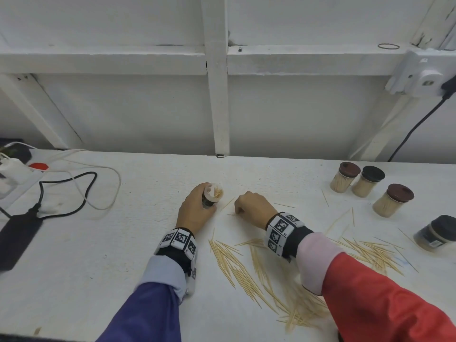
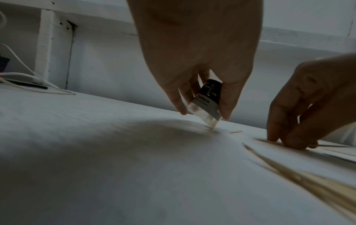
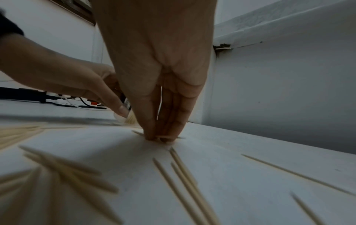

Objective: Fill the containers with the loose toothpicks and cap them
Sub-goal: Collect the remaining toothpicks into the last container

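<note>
My left hand (image 1: 197, 208) grips a small clear container (image 1: 212, 195) with a black label (image 2: 209, 92), tilted so one bottom corner rests on the white table (image 1: 123, 255). Its mouth is open and a few toothpicks stand inside. Just right of it, my right hand (image 1: 251, 206) reaches down with fingertips (image 3: 159, 135) pinching a toothpick (image 3: 169, 137) that lies flat on the table. Loose toothpicks (image 1: 237, 267) lie scattered in front of both wrists, and another heap (image 1: 375, 253) lies to the right.
Three capped, filled containers (image 1: 365, 183) stand at the back right; a fourth (image 1: 436, 233) with a black cap lies tilted at the right edge. Cables (image 1: 81, 188), a black adapter (image 1: 17, 238) and a power strip (image 1: 14, 174) occupy the left. A white wall frame rises behind the table.
</note>
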